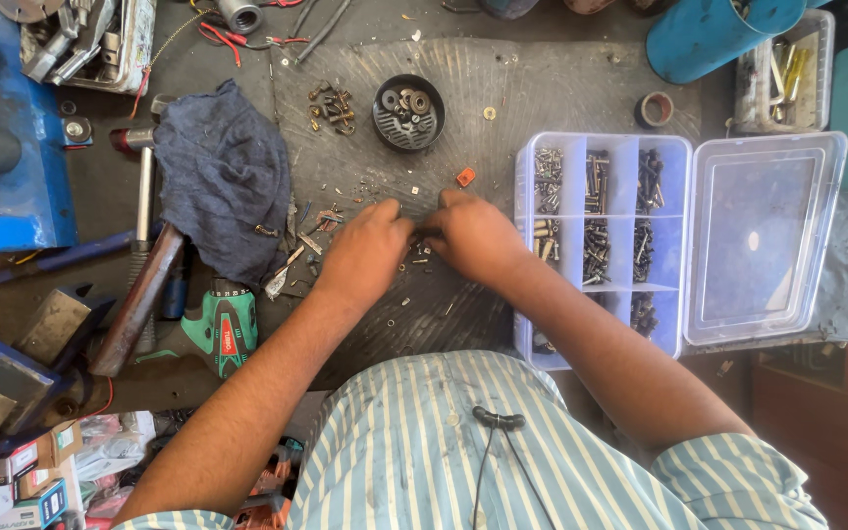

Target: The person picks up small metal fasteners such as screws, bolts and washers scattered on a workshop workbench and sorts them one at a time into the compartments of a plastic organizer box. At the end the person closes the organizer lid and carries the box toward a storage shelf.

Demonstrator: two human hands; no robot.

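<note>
My left hand (363, 250) and my right hand (475, 234) meet over a dark rubber mat (503, 88), fingertips pinched together around something small that the fingers hide. Loose screws and small metal bits (414, 260) lie scattered on the mat right under and between the hands. A clear compartment box (601, 231) filled with sorted screws and bolts sits just right of my right hand, its lid (763, 236) folded open. A small orange piece (465, 177) lies just beyond the hands.
A round black dish (408, 112) with washers sits farther back, brass fittings (334, 108) beside it. A dark blue rag (223, 177), a hammer (139, 255) and a green power tool (226, 329) lie left. A blue cylinder (714, 34) and tool tray (787, 74) stand back right.
</note>
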